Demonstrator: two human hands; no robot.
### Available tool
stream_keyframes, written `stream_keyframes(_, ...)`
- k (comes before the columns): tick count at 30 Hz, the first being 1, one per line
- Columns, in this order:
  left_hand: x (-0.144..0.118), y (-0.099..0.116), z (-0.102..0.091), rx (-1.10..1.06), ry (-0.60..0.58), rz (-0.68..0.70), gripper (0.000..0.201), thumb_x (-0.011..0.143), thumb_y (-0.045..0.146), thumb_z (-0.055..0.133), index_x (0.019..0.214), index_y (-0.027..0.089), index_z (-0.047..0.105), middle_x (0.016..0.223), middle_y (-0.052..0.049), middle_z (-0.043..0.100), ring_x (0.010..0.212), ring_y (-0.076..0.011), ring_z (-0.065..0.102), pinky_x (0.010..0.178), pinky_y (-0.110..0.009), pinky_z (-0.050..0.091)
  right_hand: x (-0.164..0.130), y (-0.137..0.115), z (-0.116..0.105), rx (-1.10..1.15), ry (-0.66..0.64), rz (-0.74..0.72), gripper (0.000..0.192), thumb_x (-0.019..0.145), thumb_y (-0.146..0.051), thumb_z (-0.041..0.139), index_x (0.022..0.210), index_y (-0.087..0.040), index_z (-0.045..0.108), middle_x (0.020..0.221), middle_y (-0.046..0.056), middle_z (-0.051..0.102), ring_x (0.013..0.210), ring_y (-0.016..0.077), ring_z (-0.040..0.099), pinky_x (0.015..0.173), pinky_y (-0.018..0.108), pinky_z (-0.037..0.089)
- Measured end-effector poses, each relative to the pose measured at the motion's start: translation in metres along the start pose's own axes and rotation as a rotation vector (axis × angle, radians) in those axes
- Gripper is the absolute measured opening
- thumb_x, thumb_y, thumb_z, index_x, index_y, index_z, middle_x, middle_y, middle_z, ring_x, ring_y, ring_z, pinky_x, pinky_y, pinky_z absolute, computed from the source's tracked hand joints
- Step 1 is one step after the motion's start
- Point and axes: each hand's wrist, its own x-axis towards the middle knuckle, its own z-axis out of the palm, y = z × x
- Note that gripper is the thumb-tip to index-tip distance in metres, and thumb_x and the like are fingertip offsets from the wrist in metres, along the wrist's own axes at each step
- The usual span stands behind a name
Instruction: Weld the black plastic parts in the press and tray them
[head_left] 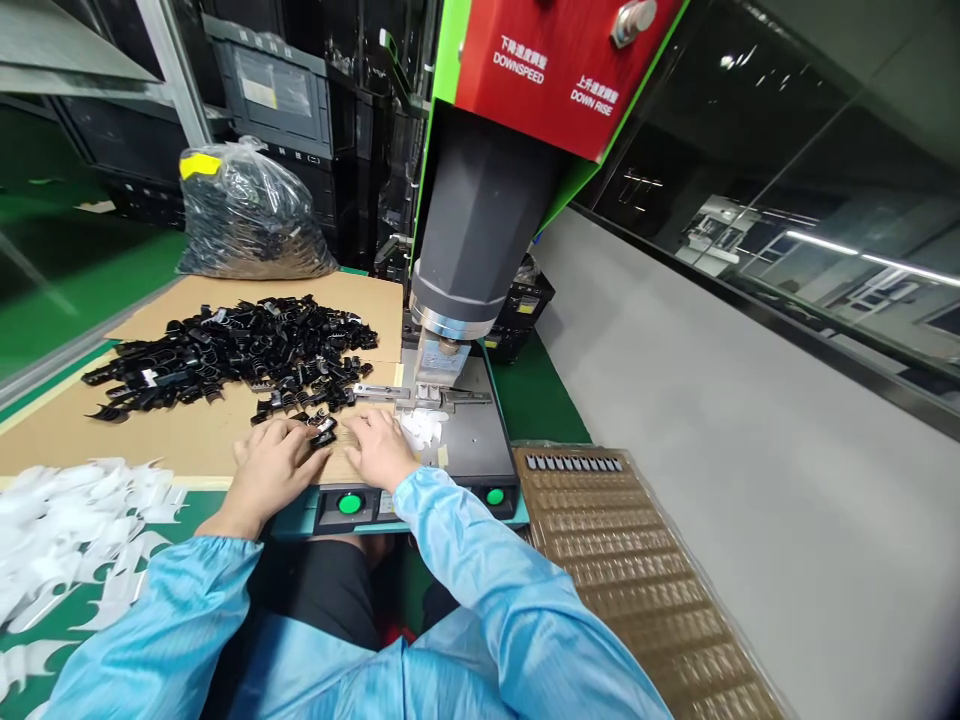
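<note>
My left hand [274, 468] rests on the cardboard at the near edge of a pile of black plastic clips [247, 350]. One small black plastic part [324, 434] is at its fingertips, between index finger and thumb. Just right of that part, my right hand [381, 450] lies palm down with its fingers apart and bent towards it; nothing shows in it. Beyond the right hand are several small white pieces [424, 428] on the press base [472, 440]. A metal fixture [427, 396] sits under the press head [442, 360].
Thin white film pieces [67, 530] are heaped at the left. A filled plastic bag [251, 215] stands behind the clips. Green buttons [350, 503] are on the press front. A brown compartment tray [600, 540], with a row of parts at its far end, lies at the right.
</note>
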Motion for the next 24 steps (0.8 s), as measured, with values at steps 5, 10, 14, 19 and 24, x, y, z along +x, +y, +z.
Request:
stream_keyframes(5, 0.002, 0.006, 0.001, -0.1, -0.024, 0.134, 0.031, 0.106, 0.05, 0.053, 0.109, 0.027, 0.075, 0.117, -0.011, 0.073, 0.119, -0.0349, 0.06, 0.101, -0.052, 0.043, -0.002, 0.016, 0.013, -0.028, -0.042, 0.023, 0.027, 0.103, -0.014, 0.062, 0.128, -0.02, 0.069, 0.127, 0.01, 0.066, 0.122, 0.0269, 0.055, 0.11, 0.039, 0.046)
stream_keyframes(10, 0.008, 0.004, 0.008, -0.274, -0.087, 0.233, 0.023, 0.106, 0.032, 0.047, 0.107, 0.024, 0.068, 0.113, -0.01, 0.071, 0.106, -0.0273, 0.066, 0.096, -0.044, 0.051, -0.019, 0.029, -0.004, 0.024, -0.027, -0.116, 0.047, 0.1, -0.009, 0.06, 0.145, -0.024, 0.061, 0.141, 0.009, 0.063, 0.131, 0.0256, 0.053, 0.115, 0.04, 0.043)
stream_keyframes(14, 0.008, 0.007, 0.008, -0.239, 0.027, 0.215, 0.026, 0.106, 0.031, 0.046, 0.118, 0.023, 0.068, 0.121, -0.012, 0.069, 0.115, -0.0304, 0.067, 0.103, -0.047, 0.053, -0.032, 0.025, -0.011, -0.036, 0.077, 0.032, 0.043, 0.102, -0.025, 0.068, 0.145, -0.022, 0.062, 0.141, 0.012, 0.062, 0.128, 0.0295, 0.051, 0.112, 0.044, 0.043)
stream_keyframes(19, 0.007, 0.024, 0.013, -0.265, 0.028, 0.195, 0.036, 0.108, 0.042, 0.051, 0.129, 0.019, 0.069, 0.123, -0.014, 0.069, 0.116, -0.0306, 0.069, 0.106, -0.047, 0.057, -0.037, 0.024, -0.005, -0.128, 0.048, 0.089, 0.025, 0.106, -0.031, 0.065, 0.129, -0.023, 0.069, 0.123, 0.009, 0.069, 0.117, 0.0297, 0.053, 0.106, 0.045, 0.043)
stream_keyframes(24, 0.012, 0.026, 0.022, -0.303, -0.088, 0.343, 0.034, 0.108, 0.024, 0.042, 0.126, 0.024, 0.071, 0.134, -0.01, 0.072, 0.126, -0.027, 0.068, 0.114, -0.046, 0.054, -0.038, 0.023, -0.003, -0.14, 0.047, 0.064, 0.021, 0.106, -0.031, 0.065, 0.125, -0.022, 0.067, 0.118, 0.009, 0.07, 0.114, 0.0286, 0.054, 0.103, 0.043, 0.043)
